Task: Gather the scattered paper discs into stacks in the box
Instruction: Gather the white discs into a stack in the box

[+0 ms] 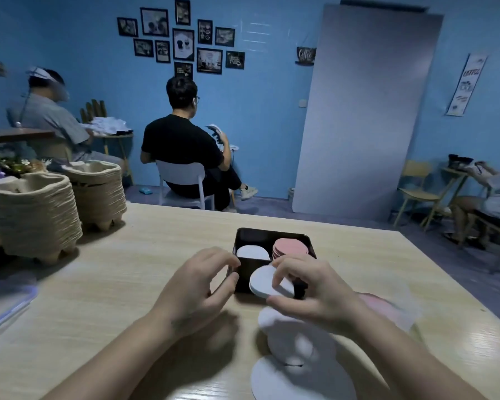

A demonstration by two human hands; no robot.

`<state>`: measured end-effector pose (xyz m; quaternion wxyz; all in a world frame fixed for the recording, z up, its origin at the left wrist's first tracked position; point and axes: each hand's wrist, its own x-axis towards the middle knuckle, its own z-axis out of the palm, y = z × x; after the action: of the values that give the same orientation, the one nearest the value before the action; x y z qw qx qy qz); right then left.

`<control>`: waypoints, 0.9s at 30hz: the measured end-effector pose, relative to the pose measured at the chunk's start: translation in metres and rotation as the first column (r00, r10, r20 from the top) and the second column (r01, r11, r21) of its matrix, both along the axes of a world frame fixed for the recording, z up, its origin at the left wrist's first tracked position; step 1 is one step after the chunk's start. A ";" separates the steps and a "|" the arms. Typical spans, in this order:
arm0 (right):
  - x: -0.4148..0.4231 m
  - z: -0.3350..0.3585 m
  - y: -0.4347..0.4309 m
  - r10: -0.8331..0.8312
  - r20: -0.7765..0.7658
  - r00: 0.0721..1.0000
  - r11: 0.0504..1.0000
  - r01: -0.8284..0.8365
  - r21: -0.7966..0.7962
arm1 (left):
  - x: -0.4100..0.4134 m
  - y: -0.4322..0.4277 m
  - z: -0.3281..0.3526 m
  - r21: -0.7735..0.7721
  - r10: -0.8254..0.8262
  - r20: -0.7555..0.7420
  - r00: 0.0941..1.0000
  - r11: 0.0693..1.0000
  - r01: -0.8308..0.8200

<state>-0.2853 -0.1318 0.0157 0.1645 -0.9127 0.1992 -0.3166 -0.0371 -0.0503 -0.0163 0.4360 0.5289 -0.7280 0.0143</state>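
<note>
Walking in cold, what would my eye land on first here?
The two hands mid-table: the right hand grips a stack of white discs over the near edge of the black box, and the left hand curls beside its left wall. Inside, a pink stack sits far right; loose white discs lie nearer the camera.

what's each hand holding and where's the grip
Right hand grips the white discs by their rim. Left hand is at the left wall of the box; whether it holds it cannot be told.

Blue wall with framed pictures, wooden table.
</note>
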 end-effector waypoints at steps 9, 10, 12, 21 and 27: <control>0.027 0.041 -0.062 -0.226 -0.051 0.973 0.974 0.227 0.014 | 0.014 -0.027 -0.012 0.006 0.003 0.018 1.000 1.000 -0.003; 0.031 0.041 -0.067 -0.238 -0.071 0.969 0.971 0.239 0.010 | 0.014 -0.025 -0.013 0.013 -0.003 0.019 1.000 1.000 0.002; 0.040 0.038 -0.073 -0.241 -0.109 0.964 0.970 0.244 0.011 | 0.014 -0.023 -0.016 0.027 -0.010 0.017 1.000 1.000 0.010; 0.066 0.025 -0.088 -0.218 -0.272 0.937 0.975 0.219 -0.028 | 0.016 -0.020 -0.019 0.100 -0.018 -0.004 1.000 0.995 0.019; 0.075 0.023 -0.096 -0.241 -0.354 0.904 0.970 0.240 -0.049 | 0.016 -0.021 -0.019 0.112 -0.017 -0.016 1.000 0.994 0.018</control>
<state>-0.2100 -0.2275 0.0384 0.0833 -0.9237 0.3360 -0.1639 -0.0212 -0.0711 -0.0354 0.4111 0.5462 -0.7290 -0.0341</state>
